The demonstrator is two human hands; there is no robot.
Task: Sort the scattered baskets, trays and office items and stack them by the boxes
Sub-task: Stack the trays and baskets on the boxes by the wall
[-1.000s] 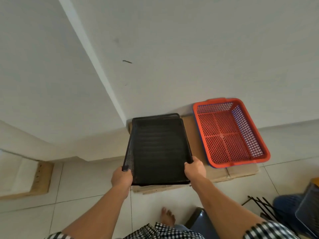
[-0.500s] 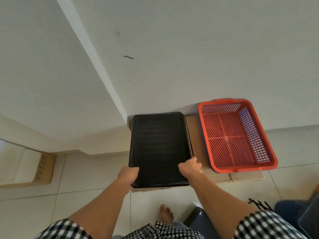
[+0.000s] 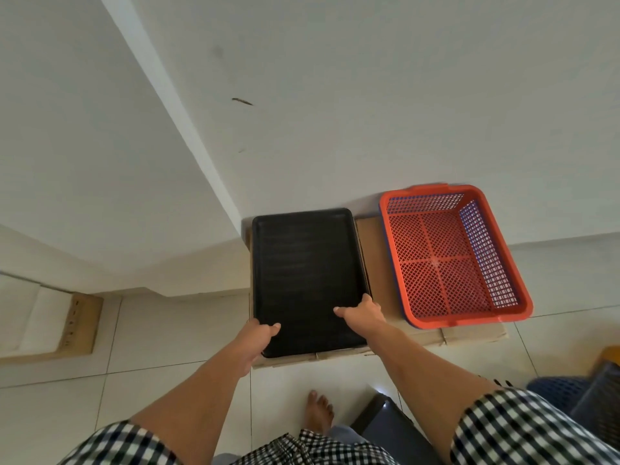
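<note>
A black mesh tray lies flat on a sheet of flattened cardboard against the wall; another black rim shows under its right side. My left hand holds its near left corner, thumb on top. My right hand grips its near right rim, thumb inside the tray. To the right on the same cardboard stands a red plastic basket, nested in a blue one whose rim shows along its left side.
A white wall with a projecting corner rises behind the cardboard. My bare foot is on the tiled floor below the tray. A dark stool sits beside it. Dark blue baskets lie at the lower right. A wooden frame is at the left.
The black tray, tilted and raised a second ago, has come down flat onto the cardboard. Both hands have stayed on its near edge, and the view has shifted slightly left.
</note>
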